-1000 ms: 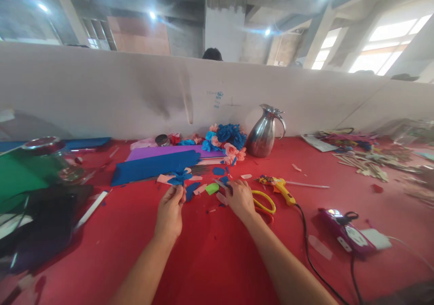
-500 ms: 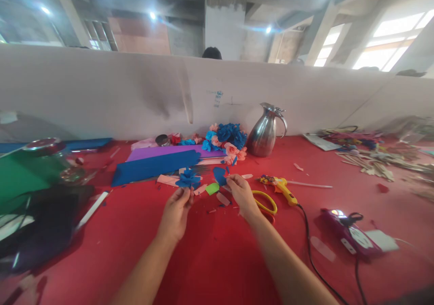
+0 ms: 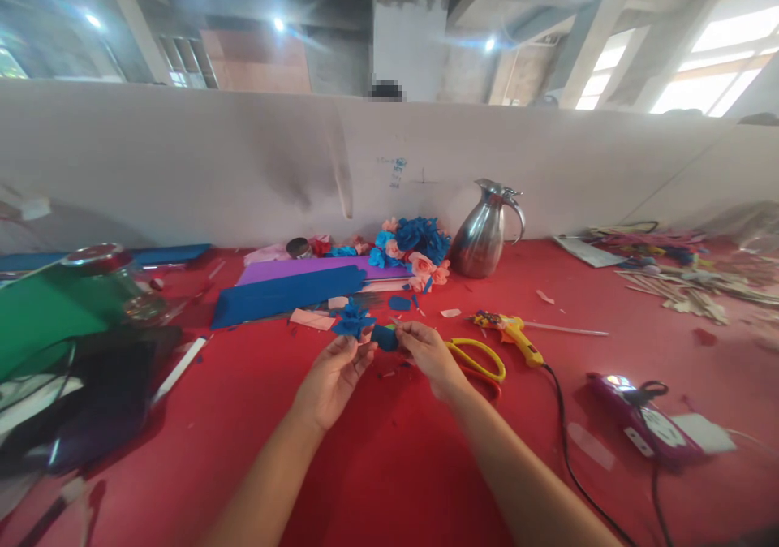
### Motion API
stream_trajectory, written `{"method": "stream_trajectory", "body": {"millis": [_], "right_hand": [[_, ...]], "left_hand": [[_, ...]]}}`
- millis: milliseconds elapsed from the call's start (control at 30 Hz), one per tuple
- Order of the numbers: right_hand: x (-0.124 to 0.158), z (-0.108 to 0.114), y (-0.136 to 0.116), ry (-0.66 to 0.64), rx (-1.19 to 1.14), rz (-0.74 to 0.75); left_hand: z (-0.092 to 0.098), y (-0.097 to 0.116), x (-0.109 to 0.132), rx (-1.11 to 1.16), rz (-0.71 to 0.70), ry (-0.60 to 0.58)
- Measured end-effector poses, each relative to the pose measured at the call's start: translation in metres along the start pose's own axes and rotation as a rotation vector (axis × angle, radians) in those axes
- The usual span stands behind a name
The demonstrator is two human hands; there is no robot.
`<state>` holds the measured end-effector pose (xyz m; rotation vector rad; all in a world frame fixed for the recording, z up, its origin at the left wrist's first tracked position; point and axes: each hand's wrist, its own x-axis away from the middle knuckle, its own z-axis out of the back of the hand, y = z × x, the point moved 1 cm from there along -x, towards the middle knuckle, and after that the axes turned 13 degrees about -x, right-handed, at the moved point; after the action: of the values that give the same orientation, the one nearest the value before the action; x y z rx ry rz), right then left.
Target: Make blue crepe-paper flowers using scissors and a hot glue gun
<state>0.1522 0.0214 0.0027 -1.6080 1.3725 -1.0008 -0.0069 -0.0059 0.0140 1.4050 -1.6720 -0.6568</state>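
A blue paper flower [image 3: 351, 318] with ruffled petals is pinched at its base in my left hand [image 3: 332, 372]. My right hand [image 3: 428, 358] grips a cut blue paper petal [image 3: 385, 338] between thumb and fingertips, close beside the flower. The petal's near edge comes up to my left fingertips; whether they touch it I cannot tell. Behind the petal a bit of green paper shows, mostly hidden. Another blue petal [image 3: 400, 303] lies flat on the red table [image 3: 377, 466]. Scissors with a yellow handle [image 3: 480, 358] rest just right of my right hand.
A yellow glue gun [image 3: 514, 340] with a black cord lies to the right, near a purple power strip [image 3: 645, 421]. Finished blue and pink paper flowers [image 3: 419, 243] sit behind, beside a metal jug [image 3: 484, 230]. Blue paper [image 3: 286, 295] lies at back left.
My right hand has brought the blue petal left, toward the flower. My left hand has moved slightly right with the flower. The view has shifted a little.
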Motion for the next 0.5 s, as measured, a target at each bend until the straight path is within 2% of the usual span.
{"method": "stream_trajectory", "body": {"millis": [200,500], "right_hand": [[0.0043,-0.0034,-0.0027,-0.086,-0.058,-0.014],[0.0028,-0.0017,-0.0032,0.014,-0.037,-0.003]], "left_hand": [[-0.0003,-0.0016,-0.0007,-0.01,0.034,0.048],[-0.0039,0.0024,-0.002,0.099,0.056,0.117]]}}
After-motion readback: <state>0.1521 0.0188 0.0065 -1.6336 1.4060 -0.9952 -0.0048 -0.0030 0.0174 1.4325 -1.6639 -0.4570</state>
